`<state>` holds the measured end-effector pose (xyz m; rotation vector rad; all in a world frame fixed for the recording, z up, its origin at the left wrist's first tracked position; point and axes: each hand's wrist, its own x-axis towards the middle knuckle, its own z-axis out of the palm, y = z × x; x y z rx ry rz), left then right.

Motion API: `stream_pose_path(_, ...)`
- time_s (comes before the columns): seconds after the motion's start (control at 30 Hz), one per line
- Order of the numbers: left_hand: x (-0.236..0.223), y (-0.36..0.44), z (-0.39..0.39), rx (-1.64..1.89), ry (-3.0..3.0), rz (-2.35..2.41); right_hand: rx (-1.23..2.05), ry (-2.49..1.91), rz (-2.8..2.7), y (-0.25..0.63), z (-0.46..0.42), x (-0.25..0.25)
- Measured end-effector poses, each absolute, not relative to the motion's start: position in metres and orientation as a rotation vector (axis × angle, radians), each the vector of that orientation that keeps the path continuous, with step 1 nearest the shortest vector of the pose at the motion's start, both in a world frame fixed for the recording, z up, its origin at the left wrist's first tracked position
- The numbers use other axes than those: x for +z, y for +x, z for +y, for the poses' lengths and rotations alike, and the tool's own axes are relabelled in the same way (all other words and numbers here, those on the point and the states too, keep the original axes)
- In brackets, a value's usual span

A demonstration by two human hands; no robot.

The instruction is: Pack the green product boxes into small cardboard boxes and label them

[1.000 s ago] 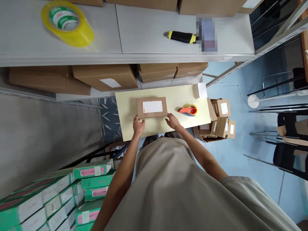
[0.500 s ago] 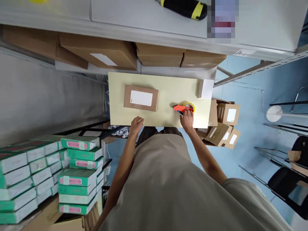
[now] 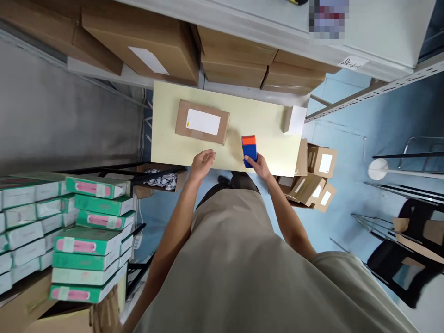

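My right hand (image 3: 261, 166) grips a blue and orange packing tape dispenser (image 3: 249, 151) by its lower end, over the front of the pale yellow tabletop (image 3: 263, 108). Its blue and orange face is turned up, and the tape roll cannot be made out. Near the front edge, my left hand (image 3: 203, 163) is open with nothing in it, its fingers loosely stretched. Just beyond that hand lies a closed brown cardboard box (image 3: 181, 119) with a white label on top, apart from both hands.
A small white box (image 3: 295, 120) stands at the table's right end. Large cartons (image 3: 138, 41) line the shelf behind. Green and white boxes (image 3: 93, 240) are stacked at left. Opened cartons (image 3: 308, 185) sit on the floor at right, near black chairs (image 3: 405, 249).
My right hand has lifted the tape dispenser, moved it left and turned its blue and orange face up. My left hand has shifted slightly right, closer to the box. The view has tilted.
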<state>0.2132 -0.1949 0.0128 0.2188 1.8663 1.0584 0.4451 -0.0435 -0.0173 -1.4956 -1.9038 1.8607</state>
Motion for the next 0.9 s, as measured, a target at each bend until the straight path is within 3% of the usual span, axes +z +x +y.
stream_pose_path(0.1,0.027,0.245,-0.21,1.116,0.399,1.672,2.209,-1.353,-1.354,0.431,-0.084,0.01)
stream_pose_path(0.37,0.038,0.314,-0.255,1.238,0.546,1.892,2.157,-1.374,-1.159,0.42,-0.155,0.026)
stream_pose_path(0.63,0.032,0.306,-0.309,1.194,0.688,1.833,2.147,-1.397,-1.328,0.429,-0.197,0.014)
stream_pose_path(0.9,0.049,0.256,-0.31,1.283,0.388,1.751,2.126,-1.206,-1.775,0.441,-0.212,0.038)
